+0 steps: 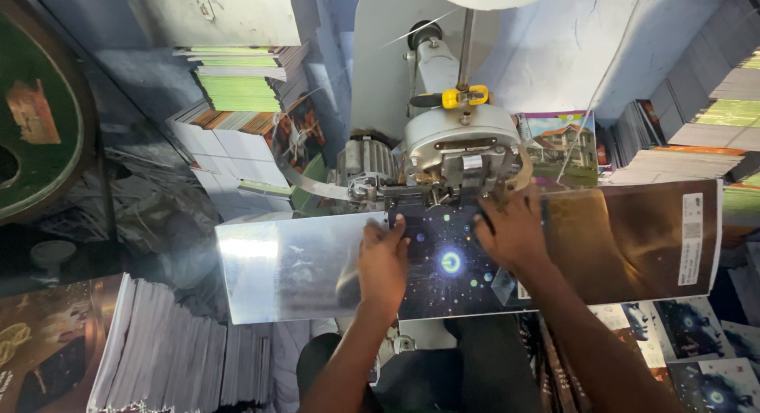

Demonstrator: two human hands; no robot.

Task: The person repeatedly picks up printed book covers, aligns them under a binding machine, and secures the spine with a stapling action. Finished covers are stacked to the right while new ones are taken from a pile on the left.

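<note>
both hands, left hand point(383, 258) and right hand point(511, 229), press flat and open on the glossy book cover point(467, 255) under the stitching machine head point(461, 148); best kept flat, fingers off the head.

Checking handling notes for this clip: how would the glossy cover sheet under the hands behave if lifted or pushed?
The cover sheet looks thin and wide, so it would probably flop if lifted by one edge. Its strong glare suggests a slick surface, likely to slide easily. Both the left hand and right hand press it flat, hinting it is light and shifts readily.
</note>
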